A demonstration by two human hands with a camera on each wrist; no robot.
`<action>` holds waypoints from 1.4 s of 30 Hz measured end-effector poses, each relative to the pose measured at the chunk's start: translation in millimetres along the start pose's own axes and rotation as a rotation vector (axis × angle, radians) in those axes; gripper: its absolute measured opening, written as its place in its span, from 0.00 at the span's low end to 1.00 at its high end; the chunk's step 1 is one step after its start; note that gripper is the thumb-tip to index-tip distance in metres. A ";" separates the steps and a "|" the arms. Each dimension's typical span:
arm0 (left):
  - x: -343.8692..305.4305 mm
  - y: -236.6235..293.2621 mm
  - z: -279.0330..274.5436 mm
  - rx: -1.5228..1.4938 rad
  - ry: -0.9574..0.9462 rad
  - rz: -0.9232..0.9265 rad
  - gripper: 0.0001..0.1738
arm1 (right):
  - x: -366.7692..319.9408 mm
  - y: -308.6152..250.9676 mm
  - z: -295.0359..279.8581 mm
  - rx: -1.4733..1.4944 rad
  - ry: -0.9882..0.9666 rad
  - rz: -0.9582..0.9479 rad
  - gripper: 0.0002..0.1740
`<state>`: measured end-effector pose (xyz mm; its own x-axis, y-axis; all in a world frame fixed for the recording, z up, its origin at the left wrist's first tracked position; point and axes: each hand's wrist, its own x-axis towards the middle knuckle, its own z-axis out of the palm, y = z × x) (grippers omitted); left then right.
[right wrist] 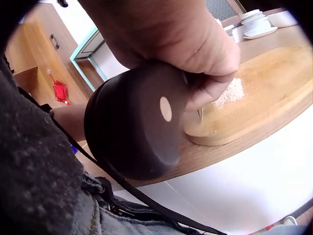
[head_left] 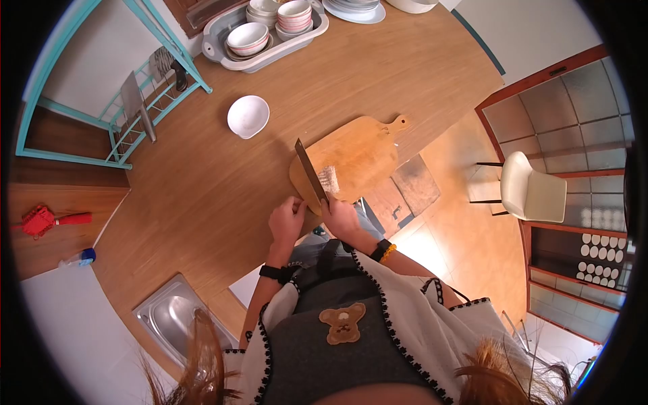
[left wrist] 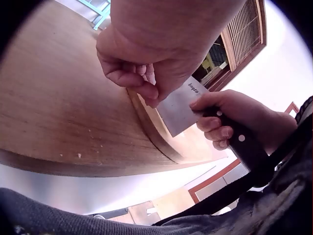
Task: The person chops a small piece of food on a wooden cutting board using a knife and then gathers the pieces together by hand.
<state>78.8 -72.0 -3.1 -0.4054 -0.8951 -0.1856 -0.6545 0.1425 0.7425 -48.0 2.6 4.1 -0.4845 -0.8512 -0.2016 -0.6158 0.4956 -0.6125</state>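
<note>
My right hand (head_left: 343, 219) grips the dark riveted handle of a cleaver (head_left: 310, 169). The blade stands over the near left end of a wooden cutting board (head_left: 364, 152). Right beside the blade lies a small heap of finely chopped whitish bits (head_left: 329, 179). Close to the board's near left edge is my left hand (head_left: 288, 219), its fingers curled in and the thumb against them. In the left wrist view that hand overlaps the corner of the blade, and nothing shows held in it. The handle's butt end fills the middle of the right wrist view.
A white bowl (head_left: 248, 117) stands on the wooden counter beyond the board. At the back, a grey drainer basket (head_left: 266, 57) holds stacked bowls, with plates (head_left: 354, 10) beside it. More knives hang in a turquoise rack (head_left: 145, 111) on the left. A steel sink (head_left: 179, 317) is at lower left.
</note>
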 end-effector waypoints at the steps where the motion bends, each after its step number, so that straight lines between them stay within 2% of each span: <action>1: 0.4 0.6 0.3 -0.003 0.009 0.017 0.11 | 0.3 -0.8 -2.4 0.002 -0.003 0.002 0.15; 3: 0.6 0.3 0.3 0.000 0.016 0.024 0.11 | 1.5 -2.1 -8.3 -0.043 0.006 0.071 0.17; 4: 2.5 0.9 1.4 0.039 0.039 0.089 0.10 | 3.5 2.3 -7.2 -0.041 0.002 0.072 0.17; 6: 2.2 2.0 6.3 0.077 0.059 0.155 0.11 | 7.5 11.4 -9.2 0.056 0.153 0.096 0.16; 8: 0.2 2.3 13.4 0.141 0.121 0.271 0.14 | 7.1 15.7 -17.5 0.107 0.099 0.136 0.16; 10: -4.8 4.9 17.3 0.211 0.072 0.272 0.16 | 5.9 20.4 -25.3 0.159 0.039 0.170 0.15; 12: -11.5 7.4 18.1 0.282 0.024 0.274 0.18 | 4.4 28.9 -35.7 0.019 0.118 -0.034 0.14; 13: -14.8 9.5 17.5 0.343 -0.033 0.290 0.17 | 3.2 32.7 -43.4 0.018 0.121 -0.035 0.14; 15: -18.5 13.7 18.3 0.403 -0.089 0.307 0.15 | -1.9 38.1 -59.5 -0.209 -0.027 -0.195 0.13; 17: -21.9 14.9 19.4 0.493 -0.280 0.310 0.12 | -6.1 40.0 -64.2 -0.290 -0.078 -0.255 0.12; 20: -26.4 28.3 15.6 0.498 -0.263 0.396 0.08 | -1.4 49.8 -61.7 -0.380 -0.127 -0.352 0.11; 27: -24.4 27.5 30.8 0.452 -0.241 0.364 0.10 | 34.6 65.9 -66.7 -0.451 -0.159 -0.464 0.11; 30: -23.9 30.7 39.7 0.561 -0.280 0.374 0.13 | 53.4 66.0 -71.2 -0.507 -0.173 -0.416 0.12; 32: -25.6 30.0 48.0 0.606 -0.191 0.382 0.20 | 60.0 65.1 -74.8 -0.527 -0.181 -0.389 0.13; 33: -25.4 28.7 51.1 0.608 -0.186 0.378 0.20 | 58.6 59.1 -79.2 -0.526 -0.182 -0.396 0.13; 35: -23.7 25.3 55.1 0.684 -0.189 0.389 0.25 | 52.4 45.1 -88.6 -0.368 -0.130 -0.341 0.14; 36: -22.7 23.9 56.7 0.684 -0.184 0.386 0.25 | 49.1 42.1 -88.7 -0.369 -0.130 -0.348 0.14; 38: -21.8 21.4 60.7 0.715 -0.162 0.440 0.24 | 40.0 36.6 -85.3 -0.246 0.000 -0.243 0.13; 42: -17.6 25.3 62.9 0.708 -0.140 0.492 0.18 | 33.9 31.3 -64.2 -0.253 0.032 -0.153 0.13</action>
<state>29.2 -26.1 -21.5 -0.7907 -0.6092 -0.0610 -0.6082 0.7700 0.1931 -123.6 0.4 27.2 -0.3907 -0.9156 -0.0947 -0.8169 0.3923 -0.4228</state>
